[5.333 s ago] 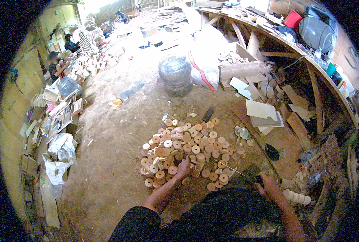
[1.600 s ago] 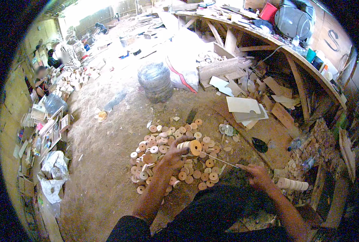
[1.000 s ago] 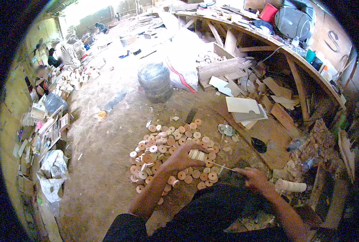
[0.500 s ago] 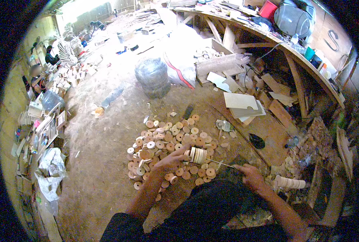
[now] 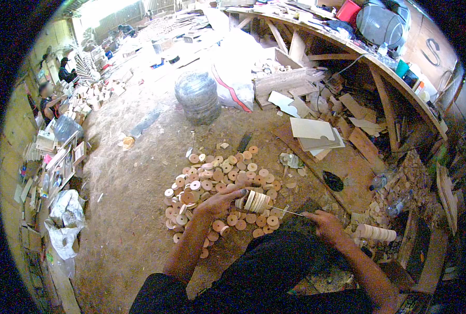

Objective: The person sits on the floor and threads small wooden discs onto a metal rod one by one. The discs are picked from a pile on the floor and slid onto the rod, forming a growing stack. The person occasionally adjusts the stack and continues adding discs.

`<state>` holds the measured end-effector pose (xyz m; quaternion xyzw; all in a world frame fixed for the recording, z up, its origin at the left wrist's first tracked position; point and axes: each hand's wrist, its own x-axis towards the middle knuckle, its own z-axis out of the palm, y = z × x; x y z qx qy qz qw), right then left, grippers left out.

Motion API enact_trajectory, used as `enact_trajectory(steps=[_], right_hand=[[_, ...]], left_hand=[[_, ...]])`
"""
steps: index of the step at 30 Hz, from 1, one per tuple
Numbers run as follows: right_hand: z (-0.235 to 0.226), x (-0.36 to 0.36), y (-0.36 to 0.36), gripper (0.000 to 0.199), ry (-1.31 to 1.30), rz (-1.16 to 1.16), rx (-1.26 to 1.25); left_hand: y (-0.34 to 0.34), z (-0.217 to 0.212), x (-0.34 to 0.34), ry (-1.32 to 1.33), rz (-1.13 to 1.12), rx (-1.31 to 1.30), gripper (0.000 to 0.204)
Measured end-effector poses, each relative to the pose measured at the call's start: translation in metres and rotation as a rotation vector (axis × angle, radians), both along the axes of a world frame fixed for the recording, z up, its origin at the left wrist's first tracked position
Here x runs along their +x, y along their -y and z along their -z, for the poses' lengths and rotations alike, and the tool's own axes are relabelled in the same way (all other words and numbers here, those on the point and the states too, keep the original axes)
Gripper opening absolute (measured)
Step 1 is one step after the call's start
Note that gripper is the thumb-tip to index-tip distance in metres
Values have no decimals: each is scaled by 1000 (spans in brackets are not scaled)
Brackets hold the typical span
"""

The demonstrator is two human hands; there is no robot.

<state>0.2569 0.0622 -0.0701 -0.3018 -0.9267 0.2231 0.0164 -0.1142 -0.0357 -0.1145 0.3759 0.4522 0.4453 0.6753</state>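
A row of round wooden discs [image 5: 258, 201] is threaded face to face on a thin metal rod [image 5: 285, 210]. My right hand [image 5: 324, 226] is closed round the rod's right end. At the row's left end, my left hand [image 5: 221, 203] is closed with its fingers against the outermost discs; its fingertips are partly hidden. Below and around the left hand, a loose pile of similar discs [image 5: 195, 185], each with a small centre hole, lies on the dirt floor. Another row of discs [image 5: 375, 234] lies on its side to the right of my right hand.
A wrapped drum-shaped bundle [image 5: 197, 99] and a white sack [image 5: 235, 89] stand ahead. Pale boards [image 5: 317, 133] and scraps lie under a wooden workbench [image 5: 343, 44] at the right. A crumpled white bag [image 5: 65, 220] lies left. Two people [image 5: 48, 102] sit at the far left.
My left hand has shifted slightly down and left, its fingers now closer against the end of the disc row. The right hand stays nearly where it was, holding the rod.
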Motion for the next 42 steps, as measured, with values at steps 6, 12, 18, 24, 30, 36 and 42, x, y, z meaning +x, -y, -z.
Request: enact_trajectory(steps=[6, 12, 18, 24, 30, 36, 42], right_hand=[[1, -1, -1, 69, 23, -34, 60], [2, 1, -1, 68, 44, -41, 98], [-3, -2, 1, 69, 96, -31, 109], [-7, -5, 6, 69, 50, 20, 34], [-4, -4, 4, 70, 31, 21, 42], [-6, -5, 3, 71, 33, 11, 46], [-5, -2, 1, 73, 59, 20, 53]], left_hand=[[-8, 14, 0, -219, -44, 280, 52], [-10, 28, 0, -85, -93, 106, 52], [-19, 43, 3, -480, -142, 383, 51], [-18, 57, 1, -500, -129, 407, 49], [-23, 74, 2, -269, -291, 315, 45], [-21, 50, 13, 165, -256, 81, 42], [-21, 38, 20, 218, -279, 120, 39]])
